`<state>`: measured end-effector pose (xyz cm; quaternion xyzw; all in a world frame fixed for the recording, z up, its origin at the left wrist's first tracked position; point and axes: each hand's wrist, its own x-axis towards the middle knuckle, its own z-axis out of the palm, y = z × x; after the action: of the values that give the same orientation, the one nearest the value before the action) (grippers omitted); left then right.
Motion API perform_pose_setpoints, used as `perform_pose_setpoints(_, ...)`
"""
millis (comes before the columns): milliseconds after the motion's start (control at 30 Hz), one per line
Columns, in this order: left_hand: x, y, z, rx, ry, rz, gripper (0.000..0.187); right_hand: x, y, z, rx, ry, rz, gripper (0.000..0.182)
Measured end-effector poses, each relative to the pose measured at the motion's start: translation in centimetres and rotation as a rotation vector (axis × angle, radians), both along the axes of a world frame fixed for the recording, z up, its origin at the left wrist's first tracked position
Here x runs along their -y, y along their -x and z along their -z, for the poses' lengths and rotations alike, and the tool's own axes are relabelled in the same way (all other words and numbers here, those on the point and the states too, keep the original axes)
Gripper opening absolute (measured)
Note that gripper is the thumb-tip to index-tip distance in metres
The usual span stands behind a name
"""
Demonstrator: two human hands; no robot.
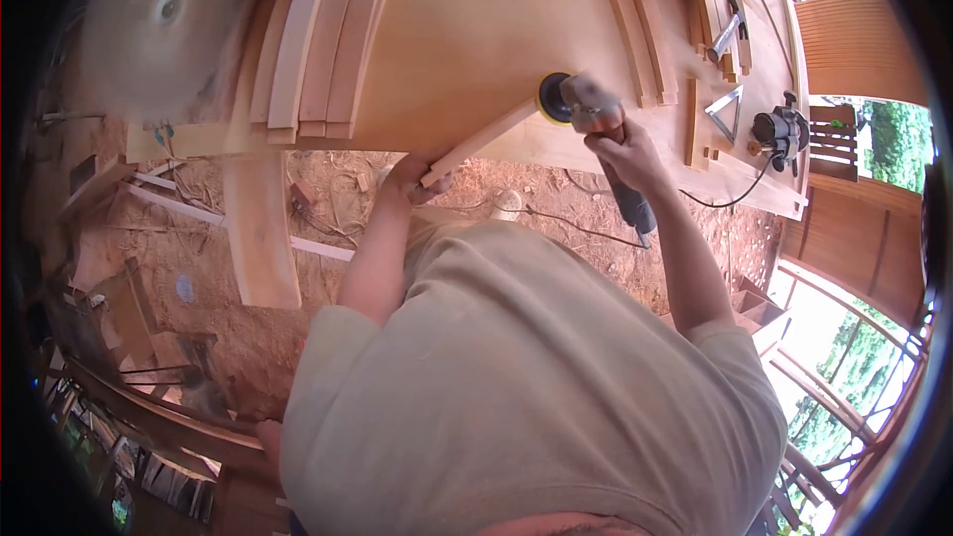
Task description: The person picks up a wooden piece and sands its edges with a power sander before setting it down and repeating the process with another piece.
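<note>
My right hand (635,154) is closed around the body of an angle grinder (627,201) fitted with a round sanding pad (554,97). The pad's edge meets the far end of a narrow wooden strip (486,142), which slants over the near edge of the workbench. At the strip's near end, my left hand (409,179) grips the wood, its fingers partly hidden beneath. The grinder's head is blurred. Its dark rear end points toward my body, with a cord below it.
Wooden boards (316,45) lie side by side at the bench's left, with longer strips (640,35) at the right. Farther right are a triangular square (727,114) and a corded router (781,131). A plank (260,228) juts from the bench over the dirt floor (338,189).
</note>
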<state>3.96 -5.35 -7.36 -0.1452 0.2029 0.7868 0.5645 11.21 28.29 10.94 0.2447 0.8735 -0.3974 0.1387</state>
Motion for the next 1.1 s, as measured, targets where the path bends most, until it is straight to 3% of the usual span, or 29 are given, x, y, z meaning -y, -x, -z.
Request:
perform_pose_setpoints(100,0.1,0.3,-0.2,0.001,-0.014,0.015,0.025,-3.3,1.1,0.2,-0.048,0.037,0.065,0.044)
perform_pose_setpoints(200,0.1,0.2,-0.1,0.065,-0.004,-0.004,0.023,-5.8,1.7,-0.5,-0.071,-0.148,0.149,0.048)
perform_pose_setpoints(300,0.4,-0.4,0.1,0.046,0.048,-0.049,0.024,-7.2,0.4,0.4,-0.183,-0.092,0.328,0.046)
perform_pose_setpoints(400,1.1,-1.7,-2.6,0.138,0.154,-0.058,0.033,-4.9,-2.0,-0.7,-0.105,0.080,0.320,0.041)
perform_pose_setpoints(500,1.4,-2.4,-4.8,-0.172,0.370,0.062,0.036,-0.2,-4.1,-1.1,-0.137,0.167,0.150,0.032)
perform_pose_setpoints(600,1.2,-2.2,-4.2,-0.269,0.473,-0.010,0.035,5.3,-4.6,-3.6,0.034,0.183,-0.041,0.040)
perform_pose_setpoints(733,1.0,-1.8,-5.5,-0.240,0.585,-0.014,0.030,9.6,-4.8,-3.7,0.054,0.202,-0.223,0.047)
perform_pose_setpoints(800,0.6,-1.9,-1.2,-0.256,0.527,-0.094,0.028,11.2,-4.4,-4.4,0.121,0.205,-0.298,0.050)
perform_pose_setpoints(867,0.8,-1.9,-0.1,-0.273,0.466,-0.177,0.026,12.2,-3.9,-4.7,0.237,0.121,-0.400,0.053)
perform_pose_setpoints(933,1.6,-1.4,-1.1,-0.319,0.407,-0.057,0.025,12.7,-3.6,-4.4,0.236,0.118,-0.437,0.056)
perform_pose_setpoints(1100,1.4,-1.6,-2.2,-0.326,0.457,-0.066,0.028,12.2,-3.6,-4.0,0.241,0.016,-0.409,0.054)
